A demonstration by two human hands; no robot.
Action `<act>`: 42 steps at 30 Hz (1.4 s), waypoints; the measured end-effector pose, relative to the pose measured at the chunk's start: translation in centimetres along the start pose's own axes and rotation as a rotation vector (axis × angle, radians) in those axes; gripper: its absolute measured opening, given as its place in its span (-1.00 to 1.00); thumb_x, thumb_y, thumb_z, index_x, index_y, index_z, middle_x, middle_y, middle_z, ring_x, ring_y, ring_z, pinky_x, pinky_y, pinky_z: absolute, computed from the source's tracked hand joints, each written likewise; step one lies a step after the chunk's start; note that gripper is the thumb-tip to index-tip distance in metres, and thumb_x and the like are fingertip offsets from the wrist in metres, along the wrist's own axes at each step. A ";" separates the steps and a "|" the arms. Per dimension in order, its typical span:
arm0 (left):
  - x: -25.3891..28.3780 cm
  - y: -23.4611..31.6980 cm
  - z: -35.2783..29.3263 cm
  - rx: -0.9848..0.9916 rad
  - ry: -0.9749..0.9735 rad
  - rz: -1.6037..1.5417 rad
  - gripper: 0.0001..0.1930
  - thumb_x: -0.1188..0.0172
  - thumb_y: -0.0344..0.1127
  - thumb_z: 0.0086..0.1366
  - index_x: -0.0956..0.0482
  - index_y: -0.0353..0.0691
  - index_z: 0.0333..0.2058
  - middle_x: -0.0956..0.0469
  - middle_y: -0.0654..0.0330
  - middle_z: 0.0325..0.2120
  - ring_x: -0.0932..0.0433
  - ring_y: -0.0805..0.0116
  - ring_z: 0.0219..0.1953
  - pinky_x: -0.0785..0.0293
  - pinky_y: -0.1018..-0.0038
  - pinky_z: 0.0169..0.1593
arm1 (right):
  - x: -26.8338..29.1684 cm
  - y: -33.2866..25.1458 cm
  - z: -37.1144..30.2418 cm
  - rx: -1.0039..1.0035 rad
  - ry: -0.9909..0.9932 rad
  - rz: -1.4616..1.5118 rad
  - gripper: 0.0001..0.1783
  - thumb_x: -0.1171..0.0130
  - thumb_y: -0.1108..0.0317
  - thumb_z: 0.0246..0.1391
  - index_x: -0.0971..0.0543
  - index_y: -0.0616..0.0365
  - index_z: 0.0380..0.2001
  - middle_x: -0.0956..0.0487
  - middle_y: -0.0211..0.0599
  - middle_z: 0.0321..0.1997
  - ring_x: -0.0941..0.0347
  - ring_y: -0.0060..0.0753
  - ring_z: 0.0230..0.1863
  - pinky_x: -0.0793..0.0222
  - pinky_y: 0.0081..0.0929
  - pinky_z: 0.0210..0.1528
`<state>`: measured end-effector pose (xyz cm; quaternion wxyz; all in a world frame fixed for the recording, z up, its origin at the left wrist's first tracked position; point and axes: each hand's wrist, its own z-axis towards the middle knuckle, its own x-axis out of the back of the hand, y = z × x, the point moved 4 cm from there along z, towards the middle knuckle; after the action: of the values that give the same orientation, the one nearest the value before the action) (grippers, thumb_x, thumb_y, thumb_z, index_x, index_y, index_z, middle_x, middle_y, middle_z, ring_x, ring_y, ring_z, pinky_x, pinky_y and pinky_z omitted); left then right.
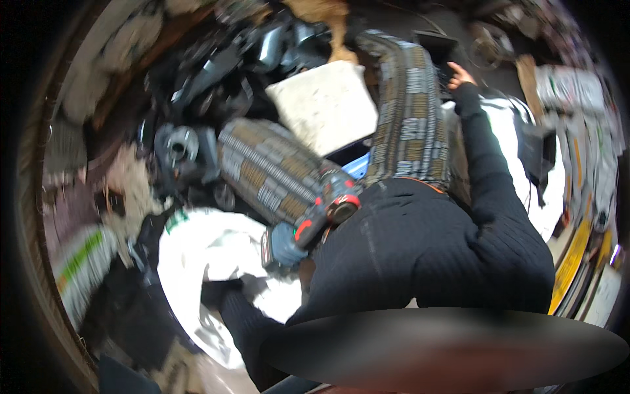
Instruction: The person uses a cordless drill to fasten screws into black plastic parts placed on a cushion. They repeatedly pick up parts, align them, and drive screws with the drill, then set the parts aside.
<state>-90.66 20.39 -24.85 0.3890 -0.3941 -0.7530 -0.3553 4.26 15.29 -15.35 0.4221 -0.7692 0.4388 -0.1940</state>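
Observation:
My right arm stretches far forward on the right. My right hand (461, 77) is bare, with a finger extended, beside a dark boxy part (434, 47); I see nothing held in it. My left sleeve (246, 322) reaches into an open white sack (197, 246) at the lower left. The left hand is lost in blur and shadow near a dark shape (220, 292) in the sack, so its fingers cannot be made out. A grey and red cordless drill (318, 213) lies at my lap, against my patterned trouser leg (269, 167).
Black plastic parts (223, 65) are heaped at the far left. A stained white square slab (325, 105) lies between my legs, near a blue item (357, 166). Another white sack (505, 128) with black pieces stands right. Stacked strips (574, 262) line the right edge.

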 end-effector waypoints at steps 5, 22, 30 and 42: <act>3.2 1.4 -1.7 0.015 0.036 -0.156 -0.72 -0.08 -0.32 0.18 -0.43 -0.21 -0.11 -0.49 -0.03 -0.21 -0.51 0.14 -0.26 -0.44 0.36 -0.19 | 6.6 1.8 5.6 0.325 0.403 -1.467 -0.59 0.17 0.23 0.15 -0.48 -0.15 0.04 -0.58 -0.36 -0.27 -0.48 -0.37 -0.38 -0.38 -0.42 -0.21; 7.8 44.4 -9.5 -0.725 -0.177 -0.158 -0.78 -0.03 -0.35 0.27 -0.57 -0.32 -0.20 -0.60 0.13 -0.34 -0.52 0.38 -0.30 -0.44 0.44 -0.26 | 10.7 9.7 20.7 -0.367 0.166 -1.522 -0.40 -0.24 0.04 -0.11 -0.48 0.02 0.03 -0.38 -0.17 0.17 -0.30 -0.08 0.19 -0.22 -0.18 0.17; -14.3 46.7 -7.2 -0.011 -0.698 -0.844 -0.65 -0.18 -0.04 0.21 -0.54 -0.24 -0.25 -0.56 0.23 -0.42 -0.52 0.37 -0.40 -0.48 0.40 -0.25 | 9.2 8.5 25.7 -0.097 0.105 -1.217 -0.44 -0.30 -0.08 -0.18 -0.57 -0.12 -0.08 -0.53 -0.23 0.00 -0.44 -0.21 0.05 -0.30 -0.23 0.11; -7.0 56.5 -17.9 -1.326 -0.017 0.114 -0.28 -0.31 -0.19 -0.05 -0.29 -0.18 0.13 -0.30 0.01 0.06 -0.39 0.04 -0.10 -0.36 0.24 -0.03 | 1.5 9.3 20.5 0.096 0.181 -1.306 -0.55 -0.06 0.00 -0.09 -0.60 -0.01 -0.17 -0.55 -0.14 -0.07 -0.48 -0.08 -0.04 -0.37 -0.16 0.01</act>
<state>-33.27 27.78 -10.04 0.0765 -0.5918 -0.3560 -0.7191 14.02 21.43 -34.67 0.2129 -0.8382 -0.0930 -0.4934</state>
